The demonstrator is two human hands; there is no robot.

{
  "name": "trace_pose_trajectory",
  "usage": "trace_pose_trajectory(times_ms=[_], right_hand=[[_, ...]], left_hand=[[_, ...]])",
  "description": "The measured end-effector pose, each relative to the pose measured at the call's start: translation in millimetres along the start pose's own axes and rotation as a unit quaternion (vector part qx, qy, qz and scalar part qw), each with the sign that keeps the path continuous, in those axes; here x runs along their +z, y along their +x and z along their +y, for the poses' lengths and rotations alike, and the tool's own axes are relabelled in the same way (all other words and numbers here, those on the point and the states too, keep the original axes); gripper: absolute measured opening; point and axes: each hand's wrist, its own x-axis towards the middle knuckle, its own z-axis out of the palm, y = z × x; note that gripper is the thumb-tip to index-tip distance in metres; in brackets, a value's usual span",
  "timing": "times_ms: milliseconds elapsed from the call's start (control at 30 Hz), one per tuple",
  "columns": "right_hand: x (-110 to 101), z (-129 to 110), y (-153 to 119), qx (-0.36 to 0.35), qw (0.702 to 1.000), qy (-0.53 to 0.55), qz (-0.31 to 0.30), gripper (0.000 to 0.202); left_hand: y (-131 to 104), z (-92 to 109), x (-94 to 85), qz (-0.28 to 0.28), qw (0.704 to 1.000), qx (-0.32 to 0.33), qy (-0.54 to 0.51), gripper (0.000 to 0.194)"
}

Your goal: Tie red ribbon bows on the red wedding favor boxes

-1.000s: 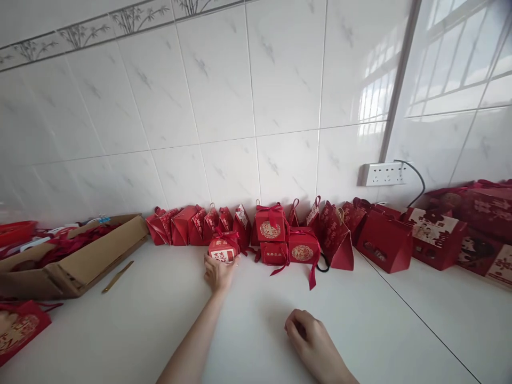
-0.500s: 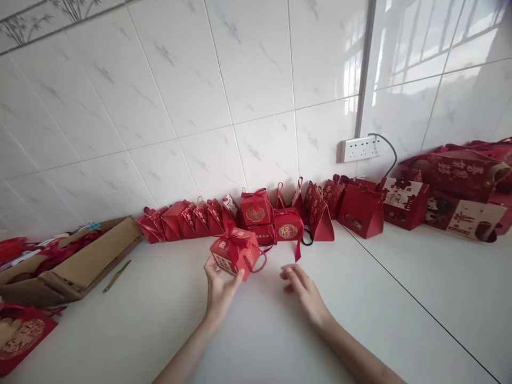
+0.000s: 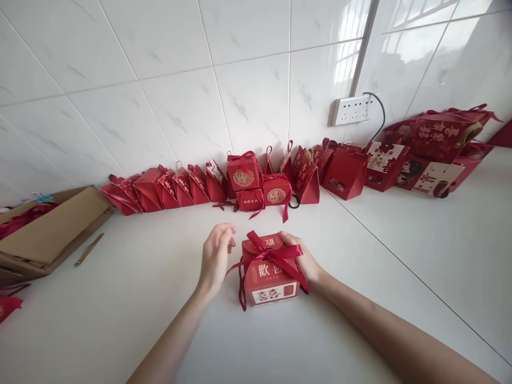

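A red gift box (image 3: 270, 274) with white characters and a dark red ribbon bow on top is low over the white table, its white-labelled side facing me. Twisted cord handles hang at its two sides. My right hand (image 3: 303, 260) grips the box from its right and far side; its fingers are mostly hidden behind the box. To the left of the box, apart from it, is my left hand (image 3: 218, 256), empty, with loosely curved fingers.
Several small red gift boxes (image 3: 192, 184) line the tiled wall, with stacked ribboned boxes (image 3: 251, 200) in the middle. Larger red boxes (image 3: 424, 173) stand at the right below a wall socket (image 3: 352, 110). At the left are an open cardboard box (image 3: 52, 229) and a thin gold-coloured strip (image 3: 89, 249).
The gift box has passed from my left hand to my right and turned, moving right and nearer to me. My left hand has let go. The view has tilted down.
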Motion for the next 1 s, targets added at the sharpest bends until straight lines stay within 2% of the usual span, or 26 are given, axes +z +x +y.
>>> trace_pose_trajectory(times_ms=[100, 200, 267, 367, 433, 467, 533, 600, 633, 700, 767, 800, 833, 900, 933, 1000], right_hand=[[0.8, -5.5, -7.2, -0.024, 0.995, -0.089, -0.030, 0.049], [-1.0, -11.7, -11.6, -0.083, 0.975, -0.207, -0.016, 0.046], [-4.1, -15.1, -13.6, -0.135, 0.959, -0.247, 0.028, 0.040], [-11.4, -19.3, -17.5, -0.200, 0.940, -0.252, 0.110, 0.038], [-16.4, -22.8, -20.9, -0.237, 0.932, -0.248, 0.118, 0.041], [-18.4, -25.2, -22.6, -0.255, 0.928, -0.254, 0.097, 0.043], [-21.8, -31.1, -25.3, -0.287, 0.916, -0.278, 0.013, 0.051], [-25.3, -38.4, -26.6, -0.287, 0.904, -0.307, -0.072, 0.058], [-27.8, -42.3, -26.7, -0.271, 0.903, -0.319, -0.097, 0.060], [-34.8, -49.9, -26.4, -0.198, 0.919, -0.320, -0.115, 0.063], [-43.2, -56.5, -26.4, -0.085, 0.945, -0.280, -0.146, 0.064], [-46.8, -59.1, -26.9, -0.022, 0.951, -0.249, -0.185, 0.064], [-49.3, -61.2, -27.7, 0.039, 0.947, -0.218, -0.234, 0.063], [-50.2, -64.1, -30.0, 0.144, 0.917, -0.177, -0.326, 0.058], [-48.6, -65.0, -31.3, 0.185, 0.900, -0.169, -0.356, 0.054], [-43.1, -66.3, -33.1, 0.236, 0.880, -0.166, -0.377, 0.044]], left_hand=[[-5.8, 1.2, 13.5, -0.070, 0.997, -0.022, -0.024, 0.039], [-15.7, 0.8, 10.5, -0.116, 0.993, -0.010, -0.030, 0.040], [-18.0, 2.2, 4.5, -0.110, 0.993, 0.039, -0.011, 0.033], [-17.0, 6.0, -1.7, -0.103, 0.988, 0.113, 0.021, 0.020], [-17.1, 8.4, -3.4, -0.091, 0.981, 0.160, 0.053, 0.013], [-18.0, 9.6, -4.1, -0.077, 0.976, 0.191, 0.071, 0.010], [-20.8, 12.5, -6.5, -0.034, 0.963, 0.253, 0.089, 0.004], [-23.2, 16.9, -11.0, -0.017, 0.959, 0.271, 0.078, 0.005], [-23.5, 19.6, -14.1, -0.034, 0.965, 0.251, 0.071, 0.010], [-21.4, 24.7, -21.5, -0.126, 0.977, 0.158, 0.070, 0.026], [-16.1, 27.5, -29.1, -0.243, 0.967, 0.036, 0.071, 0.038], [-12.8, 27.7, -32.5, -0.296, 0.953, -0.020, 0.061, 0.039], [-9.5, 27.1, -35.5, -0.338, 0.938, -0.066, 0.047, 0.038], [-3.8, 24.6, -40.0, -0.388, 0.915, -0.110, 0.025, 0.034], [-1.7, 23.3, -41.4, -0.402, 0.908, -0.114, 0.023, 0.032], [0.9, 22.0, -42.8, -0.418, 0.902, -0.104, 0.037, 0.026]])
